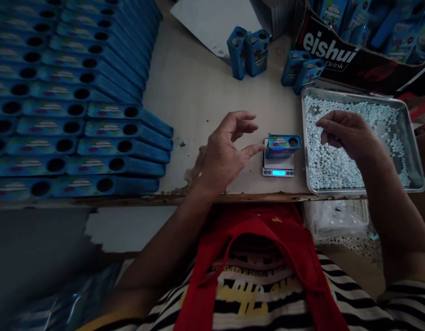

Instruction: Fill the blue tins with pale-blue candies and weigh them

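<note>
A blue box (283,146) with a round dark hole in its top stands on a small digital scale (279,164), whose display glows blue. Just left of the box is my left hand (233,145), fingers apart and holding nothing, with the thumb tip close to the box's edge. Over the left part of a metal tray (417,151) of small pale blue pieces (331,170), my right hand (348,133) is closed, its thumb and index fingertips together. Whatever the fingers pinch is too small to make out.
Rows of blue boxes (109,110) fill the table's left side. Two pairs of boxes (257,53) (308,73) stand behind the scale. A black carton (336,55) holding more boxes is at the back right, and a white sheet (215,23) lies at the back. The table's edge runs in front.
</note>
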Demonstrator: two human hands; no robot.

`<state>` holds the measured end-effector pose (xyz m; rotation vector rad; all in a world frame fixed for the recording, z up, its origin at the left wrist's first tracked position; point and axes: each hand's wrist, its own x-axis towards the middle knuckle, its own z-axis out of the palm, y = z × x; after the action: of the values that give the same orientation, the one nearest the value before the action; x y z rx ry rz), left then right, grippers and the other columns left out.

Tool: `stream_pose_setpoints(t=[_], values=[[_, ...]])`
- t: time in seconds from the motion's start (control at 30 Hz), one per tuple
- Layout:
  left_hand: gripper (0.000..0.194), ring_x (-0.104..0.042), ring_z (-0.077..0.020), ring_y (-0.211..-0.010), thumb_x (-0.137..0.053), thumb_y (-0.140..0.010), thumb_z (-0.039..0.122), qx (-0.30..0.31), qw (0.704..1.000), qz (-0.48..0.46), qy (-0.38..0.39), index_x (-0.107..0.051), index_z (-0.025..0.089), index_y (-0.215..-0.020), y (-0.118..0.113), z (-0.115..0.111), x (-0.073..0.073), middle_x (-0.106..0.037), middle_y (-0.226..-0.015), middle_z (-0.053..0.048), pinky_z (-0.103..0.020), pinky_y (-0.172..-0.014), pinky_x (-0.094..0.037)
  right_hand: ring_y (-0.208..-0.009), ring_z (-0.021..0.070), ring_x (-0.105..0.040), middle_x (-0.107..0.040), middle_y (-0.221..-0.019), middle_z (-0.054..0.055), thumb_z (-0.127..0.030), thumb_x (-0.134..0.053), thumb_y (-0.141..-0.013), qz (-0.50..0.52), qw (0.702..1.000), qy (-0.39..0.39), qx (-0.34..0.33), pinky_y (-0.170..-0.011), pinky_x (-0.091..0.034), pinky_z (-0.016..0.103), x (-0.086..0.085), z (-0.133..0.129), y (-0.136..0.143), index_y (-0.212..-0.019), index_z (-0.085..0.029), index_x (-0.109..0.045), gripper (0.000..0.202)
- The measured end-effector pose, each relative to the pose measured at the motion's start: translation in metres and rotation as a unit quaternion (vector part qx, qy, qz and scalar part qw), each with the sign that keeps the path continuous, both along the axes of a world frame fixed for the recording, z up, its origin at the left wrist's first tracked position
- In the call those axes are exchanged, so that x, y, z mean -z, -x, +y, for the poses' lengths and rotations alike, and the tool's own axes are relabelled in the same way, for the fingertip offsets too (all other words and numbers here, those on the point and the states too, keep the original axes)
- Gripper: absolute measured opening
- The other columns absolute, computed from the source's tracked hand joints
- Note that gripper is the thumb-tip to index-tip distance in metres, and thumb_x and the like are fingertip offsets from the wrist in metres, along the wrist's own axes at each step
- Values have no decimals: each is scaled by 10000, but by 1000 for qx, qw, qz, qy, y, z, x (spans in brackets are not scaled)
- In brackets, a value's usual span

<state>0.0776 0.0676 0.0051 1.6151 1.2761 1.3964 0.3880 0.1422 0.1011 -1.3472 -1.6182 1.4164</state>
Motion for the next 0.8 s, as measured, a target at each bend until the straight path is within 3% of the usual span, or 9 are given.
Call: stream_pose_setpoints(t=[0.23,0.4,0.5,0.67,0.73,0.8], values=[[700,-752,-300,-1358,-984,-852,209,-11,998,44,52,-623,303,-1445,-6,-4,-4,-772,-1398,-66,-532,-1217,-611,-504,80,-462,-684,-672,16,-460,-964,-931,-14,1000,5,23,-443,-299,245,-8,-5,-11,-864,-203,-746,344],[730,-745,-287,-1373,-988,-831,175,24,993,57,104,-617,282,-1450,-16,-3,-7,-777,-1421,-78,-502,-1224,-599,-506,92,-456,-686,-661,5,-459,-952,-900,-12,999,-26,14,-459,-296,260,-14,-12,8,-882,-206,-789,302],[714,-745,-281,-1371,-991,-841,203,41,990,77,109,-631,274,-1455,-22,1,-4,-773,-1450,-86,-473,-1211,-599,-496,94,-436,-670,-622,-11,-463,-915,-892,-40,998,-45,-26,-484,-295,274,-6,-16,29,-930,-192,-849,281],[718,-745,-324,-1338,-1059,-775,264,36,982,166,79,-710,233,-1401,-42,13,0,-774,-1431,-110,-479,-1192,-593,-670,165,-624,-745,-715,24,-433,-858,-885,-117,988,-70,-73,-663,-474,315,14,-22,44,-928,-197,-901,244],[702,-741,-341,-1322,-1071,-762,291,57,971,222,64,-739,215,-1376,-55,19,-6,-784,-1396,-119,-492,-1187,-592,-665,159,-603,-738,-713,22,-458,-858,-886,-116,988,-78,-61,-646,-451,308,15,-21,39,-894,-202,-889,258],[556,-749,-336,-1288,-1009,-833,267,104,953,280,52,-767,214,-1331,-63,28,-16,-801,-1329,-111,-481,-1153,-608,-611,135,-529,-707,-686,17,-515,-872,-895,-81,995,-53,-34,-575,-380,288,15,-16,32,-868,-200,-860,316]])
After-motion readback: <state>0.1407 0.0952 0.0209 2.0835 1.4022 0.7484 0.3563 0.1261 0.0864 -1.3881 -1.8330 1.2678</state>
